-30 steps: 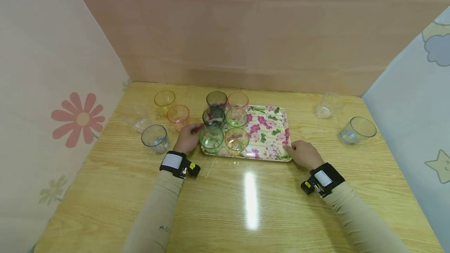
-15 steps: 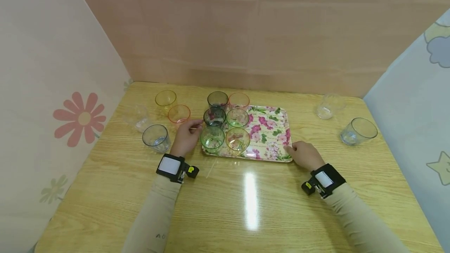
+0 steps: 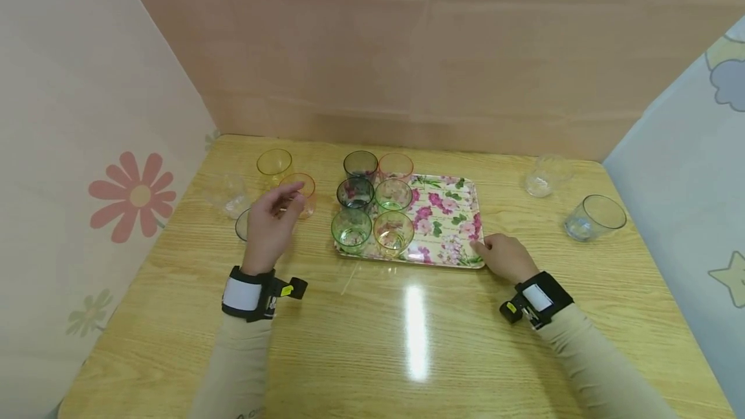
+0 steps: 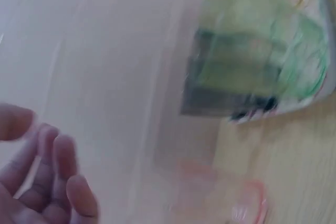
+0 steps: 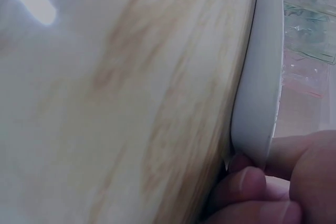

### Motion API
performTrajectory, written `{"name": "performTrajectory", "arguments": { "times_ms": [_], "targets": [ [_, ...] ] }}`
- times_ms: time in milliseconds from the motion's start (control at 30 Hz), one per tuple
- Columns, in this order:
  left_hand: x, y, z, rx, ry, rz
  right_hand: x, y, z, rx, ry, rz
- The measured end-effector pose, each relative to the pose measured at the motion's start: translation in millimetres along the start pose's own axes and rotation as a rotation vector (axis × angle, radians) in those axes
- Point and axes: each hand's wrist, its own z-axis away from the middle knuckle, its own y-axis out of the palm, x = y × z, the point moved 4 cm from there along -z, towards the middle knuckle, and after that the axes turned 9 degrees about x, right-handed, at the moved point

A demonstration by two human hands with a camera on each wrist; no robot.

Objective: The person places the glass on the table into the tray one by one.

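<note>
A white tray with pink flowers (image 3: 445,225) lies mid-table. My right hand (image 3: 507,257) pinches its near right corner; in the right wrist view the thumb lies over the tray rim (image 5: 260,77), fingertips curled at its underside. Several coloured glasses stand on the tray's left half: two dark ones (image 3: 356,195), a red (image 3: 396,167), a yellow (image 3: 393,235) and two green (image 3: 351,231). My left hand (image 3: 269,231) hovers left of the tray, holding nothing, fingers loosely bent. It overlaps a red-rimmed glass (image 3: 308,204) and mostly hides a dark-rimmed clear glass (image 3: 241,225).
Left of the tray also stand a yellow glass (image 3: 274,165) and a clear glass (image 3: 235,199). Far right are a clear glass (image 3: 538,180) and a dark-rimmed one (image 3: 590,220). Walls of paper (image 3: 407,70) enclose the table (image 3: 361,341) at back and sides.
My left hand has left the tray's left edge and moved leftward, in front of the red-rimmed and dark-rimmed glasses. The right hand and tray stay put.
</note>
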Motion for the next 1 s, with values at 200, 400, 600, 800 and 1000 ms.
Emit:
{"name": "performTrajectory", "arguments": {
  "times_ms": [200, 400, 600, 800, 1000],
  "targets": [
    [-3.6, -32.6, 6.3, -0.175, 0.166, 0.104, 0, 0.1, 1, 0.0, 0.008, -0.003],
    [23.8, -53.5, 18.2, -0.244, 0.038, 0.13, 0, 0.0, 1, -0.001, 0.006, -0.002],
    [48.0, -56.5, 27.2, -0.25, -0.119, 0.188, 1, 0.0, 0, -0.002, 0.005, -0.003],
    [64.1, -55.5, 31.7, -0.221, -0.197, 0.206, -1, 1.3, 0, -0.004, 0.015, -0.007],
    [77.4, -52.5, 36.5, -0.153, -0.291, 0.168, -1, 1.3, 0, -0.003, 0.016, -0.01]
  ]
}}
